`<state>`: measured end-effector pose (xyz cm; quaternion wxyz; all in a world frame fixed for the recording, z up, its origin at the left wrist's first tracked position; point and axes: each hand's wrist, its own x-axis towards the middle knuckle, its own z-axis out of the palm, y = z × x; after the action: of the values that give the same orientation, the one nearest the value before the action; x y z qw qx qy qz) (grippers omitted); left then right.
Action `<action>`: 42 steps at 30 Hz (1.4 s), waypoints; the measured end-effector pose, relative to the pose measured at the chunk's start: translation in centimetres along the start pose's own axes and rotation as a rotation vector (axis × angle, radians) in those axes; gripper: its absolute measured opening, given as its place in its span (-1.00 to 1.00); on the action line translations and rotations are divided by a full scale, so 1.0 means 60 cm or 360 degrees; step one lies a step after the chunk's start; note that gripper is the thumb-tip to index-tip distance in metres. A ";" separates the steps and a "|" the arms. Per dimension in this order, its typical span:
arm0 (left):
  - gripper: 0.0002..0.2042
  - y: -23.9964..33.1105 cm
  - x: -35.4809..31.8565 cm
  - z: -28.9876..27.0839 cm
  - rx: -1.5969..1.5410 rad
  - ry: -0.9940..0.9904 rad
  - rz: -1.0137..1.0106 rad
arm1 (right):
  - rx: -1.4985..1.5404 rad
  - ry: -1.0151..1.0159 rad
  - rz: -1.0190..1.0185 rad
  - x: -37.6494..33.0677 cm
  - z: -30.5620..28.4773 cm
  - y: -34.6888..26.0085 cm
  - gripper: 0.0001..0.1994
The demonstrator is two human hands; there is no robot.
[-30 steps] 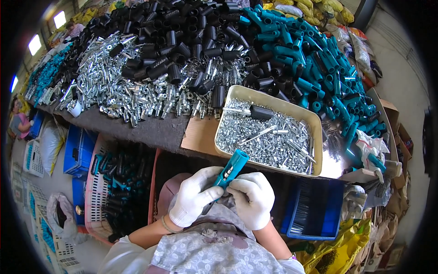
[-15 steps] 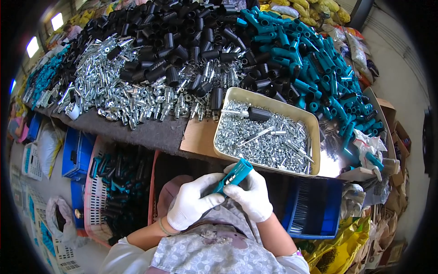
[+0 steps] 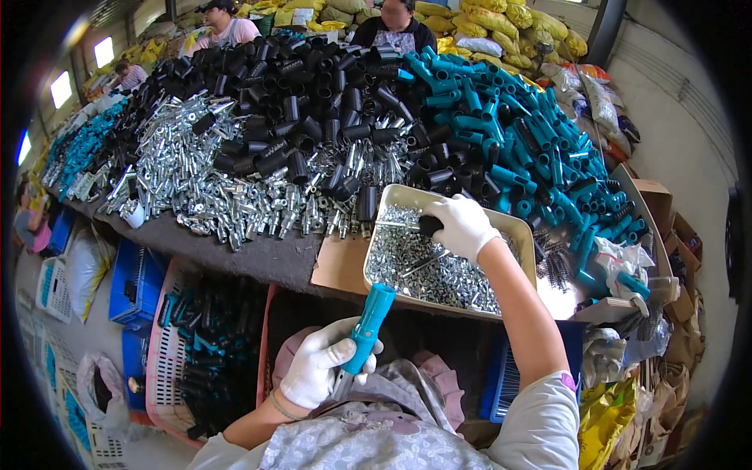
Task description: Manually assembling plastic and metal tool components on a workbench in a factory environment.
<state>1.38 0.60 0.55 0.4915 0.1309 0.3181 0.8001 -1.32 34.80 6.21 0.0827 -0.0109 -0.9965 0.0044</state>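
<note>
White-gloved, my left hand (image 3: 319, 366) is closed around a teal plastic tube-shaped housing (image 3: 370, 329), tilted with its open end up, in front of my apron. Over the cream tray (image 3: 373, 262) on the table's near edge, my right hand (image 3: 464, 227), also gloved, has its fingers around the black cylindrical grip (image 3: 430, 225) of a tool with a metal shaft (image 3: 398, 225). Most of that grip is hidden by the fingers. Many small silver metal parts (image 3: 399, 262) fill the tray, with several longer metal pins among them.
Heaps of silver fittings (image 3: 184, 168), black sleeves (image 3: 274, 70) and teal housings (image 3: 540, 141) cover the table behind the tray. Below it stand a pink crate (image 3: 160, 352) of teal-and-black pieces and blue bins (image 3: 129, 282). Other people (image 3: 395, 27) are across the table.
My right hand has left the teal housing and reached forward to the black-gripped tool in the tray. The left hand now holds the housing alone, more upright. People have come into view at the top.
</note>
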 end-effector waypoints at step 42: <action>-0.51 -0.012 0.021 0.025 0.0855 -0.0054 -0.0242 | 0.3266 0.0872 0.0648 -0.244 0.025 -0.218 -0.09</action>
<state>2.10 2.48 1.12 0.5030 0.2456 0.5196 0.6455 12.60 21.36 2.47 0.2701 -0.1024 -0.4444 0.8480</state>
